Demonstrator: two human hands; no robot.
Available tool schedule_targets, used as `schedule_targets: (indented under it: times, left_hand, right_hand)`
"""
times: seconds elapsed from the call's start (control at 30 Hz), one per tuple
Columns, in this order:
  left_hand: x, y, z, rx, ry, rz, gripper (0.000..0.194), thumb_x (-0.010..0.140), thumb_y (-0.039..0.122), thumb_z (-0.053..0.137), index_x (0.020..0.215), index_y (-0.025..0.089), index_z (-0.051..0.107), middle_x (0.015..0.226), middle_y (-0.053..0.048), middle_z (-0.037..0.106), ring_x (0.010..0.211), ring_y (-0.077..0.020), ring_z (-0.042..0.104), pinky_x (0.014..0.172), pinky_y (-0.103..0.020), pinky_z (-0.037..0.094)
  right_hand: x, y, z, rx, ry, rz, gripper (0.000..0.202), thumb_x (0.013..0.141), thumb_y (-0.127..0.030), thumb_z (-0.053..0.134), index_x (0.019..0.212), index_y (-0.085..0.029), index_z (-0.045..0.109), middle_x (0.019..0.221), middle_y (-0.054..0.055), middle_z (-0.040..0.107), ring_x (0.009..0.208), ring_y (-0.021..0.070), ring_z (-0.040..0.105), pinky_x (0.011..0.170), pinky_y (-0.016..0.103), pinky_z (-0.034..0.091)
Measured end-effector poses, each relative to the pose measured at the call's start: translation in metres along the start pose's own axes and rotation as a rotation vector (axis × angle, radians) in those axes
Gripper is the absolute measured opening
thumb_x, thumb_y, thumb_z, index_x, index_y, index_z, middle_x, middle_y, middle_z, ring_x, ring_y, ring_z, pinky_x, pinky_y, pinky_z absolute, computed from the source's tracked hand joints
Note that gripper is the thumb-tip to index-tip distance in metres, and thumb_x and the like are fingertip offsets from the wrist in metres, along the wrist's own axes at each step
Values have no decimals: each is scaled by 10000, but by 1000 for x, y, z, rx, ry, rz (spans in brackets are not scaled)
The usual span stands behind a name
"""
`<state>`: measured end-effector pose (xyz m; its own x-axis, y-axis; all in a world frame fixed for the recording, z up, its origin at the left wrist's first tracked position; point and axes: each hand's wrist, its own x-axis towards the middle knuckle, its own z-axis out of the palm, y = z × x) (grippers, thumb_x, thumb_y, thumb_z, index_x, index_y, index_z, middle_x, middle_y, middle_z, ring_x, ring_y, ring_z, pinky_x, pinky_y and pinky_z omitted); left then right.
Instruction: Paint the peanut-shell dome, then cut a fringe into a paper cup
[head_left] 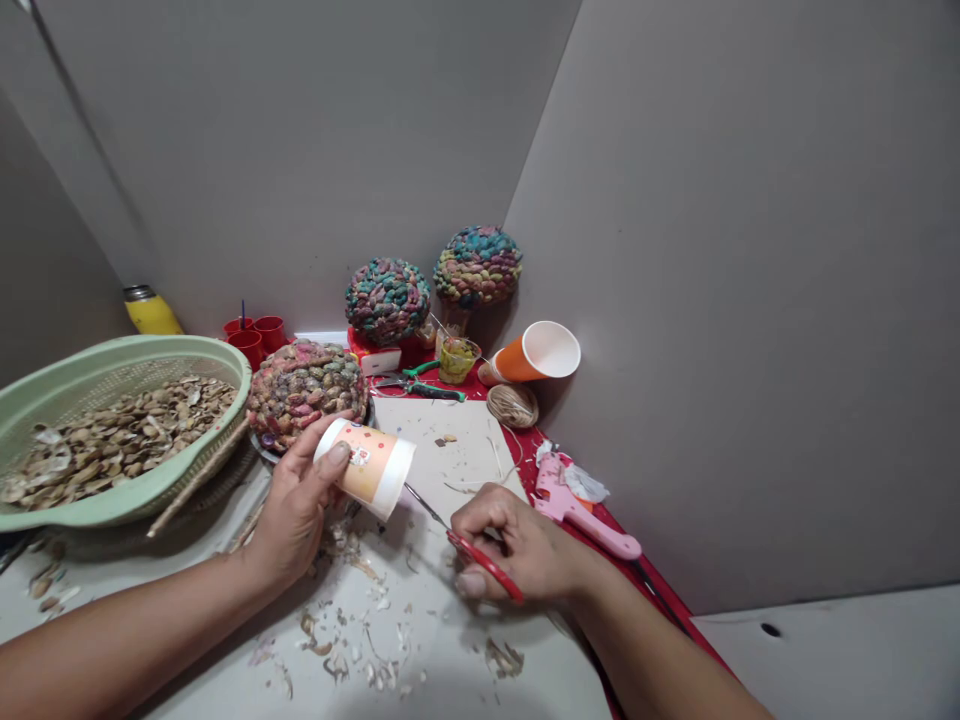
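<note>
A white and peach paper cup (367,465) with small red prints is tilted sideways in my left hand (296,500), whose thumb presses on its side. My right hand (502,550) is closed around the red handles of a pair of scissors (487,566). The scissors' dark blades point up and left, with their tip close to the cup's white rim. Whether the tip touches the cup I cannot tell. Just behind my left hand sits a round ball covered in pink, brown and green shells (311,385).
A green basket (241,385) of shells stands left. Behind are two colourful shell-covered balls (388,300), red cups (270,332), a yellow bottle (154,312), pliers (435,391), twine (513,406) and an orange cup (510,361). A pink glue gun (585,515) lies right. Shell scraps (382,640) litter the front.
</note>
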<state>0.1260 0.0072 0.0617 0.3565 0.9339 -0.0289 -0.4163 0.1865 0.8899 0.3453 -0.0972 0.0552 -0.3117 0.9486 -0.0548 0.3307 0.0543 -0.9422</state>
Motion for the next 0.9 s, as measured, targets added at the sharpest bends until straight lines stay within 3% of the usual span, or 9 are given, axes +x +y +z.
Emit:
schedule_targets:
  times: [0.43, 0.9]
  left_hand:
    - [-5, -4, -3, 85, -47, 9, 529, 710, 508, 919, 1146, 240, 784, 970, -15, 776, 794, -156, 659, 701, -204, 545]
    - [-7, 1, 0, 129, -25, 6, 554, 667, 512, 945, 1113, 226, 785, 966, -25, 787, 772, -160, 666, 654, -200, 541]
  right_hand:
    - [-3, 4, -1, -50, -44, -48, 625, 741, -589, 788, 513, -223, 337, 466, -103, 256, 462, 56, 230, 435, 237, 162]
    - [-1, 1, 3, 5, -24, -43, 588, 730, -448, 789, 490, -225, 300, 480, -111, 225, 468, 53, 192, 431, 232, 148]
